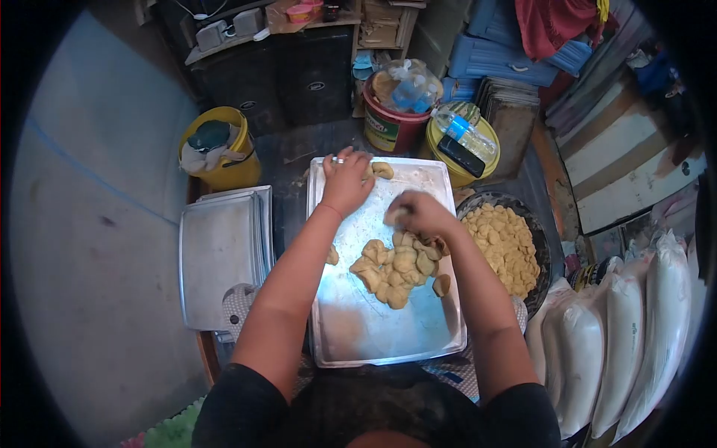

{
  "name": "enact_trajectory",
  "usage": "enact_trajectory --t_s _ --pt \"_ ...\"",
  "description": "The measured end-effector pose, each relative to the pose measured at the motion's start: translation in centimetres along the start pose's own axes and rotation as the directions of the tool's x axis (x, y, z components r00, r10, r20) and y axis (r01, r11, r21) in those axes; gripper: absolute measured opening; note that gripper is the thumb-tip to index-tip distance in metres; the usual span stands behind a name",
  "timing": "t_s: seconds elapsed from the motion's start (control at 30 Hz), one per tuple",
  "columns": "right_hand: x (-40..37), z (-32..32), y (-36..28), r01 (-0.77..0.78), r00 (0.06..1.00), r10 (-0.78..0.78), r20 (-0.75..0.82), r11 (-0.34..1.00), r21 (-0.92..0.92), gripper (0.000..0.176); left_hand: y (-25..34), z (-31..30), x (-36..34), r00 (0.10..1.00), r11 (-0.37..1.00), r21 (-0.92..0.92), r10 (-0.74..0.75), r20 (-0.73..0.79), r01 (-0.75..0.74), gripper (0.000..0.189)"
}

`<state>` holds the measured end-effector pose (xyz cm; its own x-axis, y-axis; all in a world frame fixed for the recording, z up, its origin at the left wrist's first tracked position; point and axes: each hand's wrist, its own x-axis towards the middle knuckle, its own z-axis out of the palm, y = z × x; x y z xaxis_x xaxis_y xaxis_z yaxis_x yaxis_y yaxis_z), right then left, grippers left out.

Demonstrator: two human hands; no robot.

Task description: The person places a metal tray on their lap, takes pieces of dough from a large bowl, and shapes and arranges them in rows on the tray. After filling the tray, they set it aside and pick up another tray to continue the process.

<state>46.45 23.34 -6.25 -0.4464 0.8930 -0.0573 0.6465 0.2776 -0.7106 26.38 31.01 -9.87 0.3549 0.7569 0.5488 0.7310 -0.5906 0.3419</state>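
Observation:
A shallow metal baking tray (351,343) lies in front of me. A pile of yellowish dough pieces (396,272) sits on its middle right, with one loose dough piece (441,284) beside it. My left hand (346,184), with a ring on one finger, is at the tray's far left, its fingers curled down over a dough piece that it mostly hides. Just right of it lies another dough piece (383,170). Above the pile, my right hand (422,214) is smeared by motion; its fingers are closed around a pale bit of dough. My left forearm partly covers a dough piece (332,255).
A black basin (549,257) of dough pieces stands to the right, near several filled plastic sacks (582,358). Stacked trays (220,254) lie left. Beyond are a yellow bucket (243,164), a red bucket (377,134) and a yellow container (489,160) bearing a phone (461,156) and bottle (470,133).

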Motion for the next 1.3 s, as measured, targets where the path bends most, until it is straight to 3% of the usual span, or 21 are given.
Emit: enact_trajectory --t_s 0.03,0.07,0.13,0.17,0.23,0.37,0.43,0.47,0.53,0.6,0.7,0.77,0.87,0.93,1.0,1.03,1.13,1.2,1.23,1.27,1.3 --pt "0.5 -0.8 -0.2 -0.1 0.978 0.13 -0.165 0.979 0.178 0.03 0.5 -0.2 0.1 0.996 0.996 -0.028 0.09 0.027 -0.089 0.037" --pt "1.5 -1.1 1.4 -0.058 0.923 0.108 -0.368 0.988 0.146 0.029 0.8 0.0 0.3 0.996 0.996 -0.024 0.085 0.022 -0.085 0.037" --pt "3.0 -1.1 1.7 -0.11 0.775 0.212 -0.595 0.973 0.202 0.031 0.8 1.0 0.8 0.957 0.988 0.023 0.144 0.252 -0.155 0.043" --pt "3.1 -1.0 2.1 -0.106 0.773 0.21 -0.599 0.973 0.206 0.031 0.9 1.4 1.0 0.953 0.985 0.062 0.136 0.271 -0.159 0.042" --pt "2.9 -1.2 2.4 -0.131 0.905 0.071 -0.42 0.985 -0.115 0.033 1.3 1.6 1.3 0.954 0.982 0.11 0.119 0.276 -0.154 0.042" --pt "-1.1 -1.8 1.7 -0.147 0.886 0.052 -0.461 0.974 -0.173 0.032 2.7 1.4 1.7 0.971 0.988 0.079 0.117 0.209 -0.136 0.041" --pt "-3.3 -0.9 2.7 0.199 0.98 -0.199 0.014 0.966 -0.165 0.028 3.3 1.8 1.9 0.954 0.982 0.0 0.185 0.236 -0.19 0.04" --pt "-3.5 -0.8 3.2 0.191 0.981 -0.192 0.012 0.968 -0.163 0.028 3.7 2.1 2.1 0.93 0.966 -0.082 0.259 0.26 -0.246 0.04" --pt "-3.4 -1.7 3.6 -0.187 0.967 0.231 -0.107 0.93 0.316 0.024 4.1 2.6 3.3 0.902 0.969 -0.056 0.244 0.355 -0.24 0.039" --pt "-2.0 -2.4 5.4 -0.119 0.851 0.305 -0.427 0.904 0.41 0.021 4.5 3.1 3.9 0.901 0.985 0.1 0.088 0.424 -0.143 0.038" --pt "-0.2 -1.8 7.1 -0.095 0.741 0.277 -0.612 0.945 0.313 0.023 4.4 3.8 3.4 0.957 0.988 0.03 0.138 0.255 -0.15 0.033" --pt "0.5 -1.1 7.9 -0.058 0.755 -0.16 -0.636 0.95 -0.307 0.026 4.4 3.3 2.8 0.974 0.982 0.007 0.186 0.129 -0.188 0.032" --pt "1.2 -0.7 7.9 -0.12 0.774 -0.031 -0.633 0.974 -0.194 0.031 5.2 -0.7 0.9 0.985 0.988 -0.024 0.153 0.085 -0.151 0.034" --pt "1.0 -1.2 7.3 -0.156 0.803 0.052 -0.593 0.98 -0.125 0.036 5.2 -4.4 -1.3 0.945 0.998 -0.07 0.03 0.326 -0.008 0.037" --pt "1.2 -1.1 7.6 -0.098 0.698 -0.035 -0.715 0.985 -0.143 0.041 4.5 -7.2 -4.2 0.947 0.987 -0.143 -0.03 0.319 0.079 0.038" --pt "0.7 -1.7 5.6 -0.214 0.714 0.13 -0.688 0.976 -0.038 0.044 4.2 -8.9 -5.7 0.947 0.982 -0.15 -0.059 0.316 0.111 0.038" --pt "-1.5 -1.7 4.3 -0.251 0.756 0.066 -0.651 0.948 -0.195 0.049 3.3 -12.2 -10.5 0.919 0.969 -0.182 -0.086 0.384 0.167 0.037" --pt "-3.6 -1.4 3.4 -0.263 0.822 0.151 -0.55 0.956 -0.129 0.042 2.7 -12.4 -12.2 0.882 0.955 -0.209 -0.092 0.462 0.209 0.036" --pt "-4.4 -1.3 3.3 -0.226 0.942 0.21 -0.26 0.973 -0.033 0.035 2.0 -11.5 -12.9 0.905 0.957 -0.231 -0.065 0.421 0.177 0.034" --pt "-4.8 -1.2 3.1 -0.218 0.975 0.215 0.051 0.974 0.068 0.029 1.4 -10.7 -13.2 0.927 0.958 -0.253 -0.035 0.373 0.138 0.032" --pt "-4.5 -1.1 3.2 -0.175 0.985 0.174 0.011 0.979 0.106 0.022 1.0 -10.0 -12.8 0.927 0.958 -0.217 -0.101 0.361 0.189 0.027"
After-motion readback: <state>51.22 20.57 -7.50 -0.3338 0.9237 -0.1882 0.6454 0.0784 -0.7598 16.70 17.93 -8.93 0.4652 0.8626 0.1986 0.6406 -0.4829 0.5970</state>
